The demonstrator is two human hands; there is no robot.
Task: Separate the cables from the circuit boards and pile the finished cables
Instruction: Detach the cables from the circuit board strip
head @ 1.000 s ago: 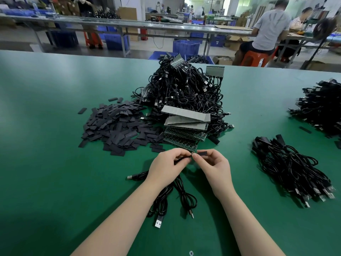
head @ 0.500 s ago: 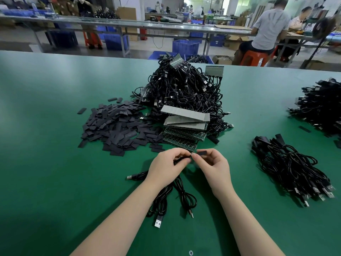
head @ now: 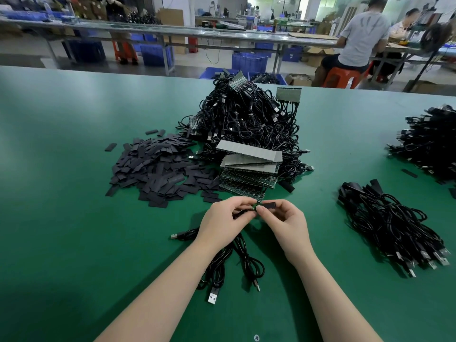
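Pinching a black USB cable (head: 230, 255) at its near end, the left hand (head: 223, 222) has its fingers curled round the cord just above the green table (head: 61, 218), close in front of the person. The right hand (head: 283, 224) meets it fingertip to fingertip and pinches a small flat black sleeve (head: 269, 205), with a sliver of green board showing where the two hands join. The rest of the cable trails back under the left wrist in loose loops, its silver USB plug (head: 213, 297) lying flat on the table.

Just beyond the hands sits a stack of circuit boards (head: 249, 166), grey faces uppermost, green edges below. Behind the stack rises a tall heap of tangled cables (head: 246, 119), some with boards attached. Left of it spreads a scatter of black sleeves (head: 158, 169). To the right, well apart from the hands, lies a pile of finished cables (head: 394, 228), plugs pointing toward the near edge, and another dark cable heap (head: 429, 144) lies at the far right edge.
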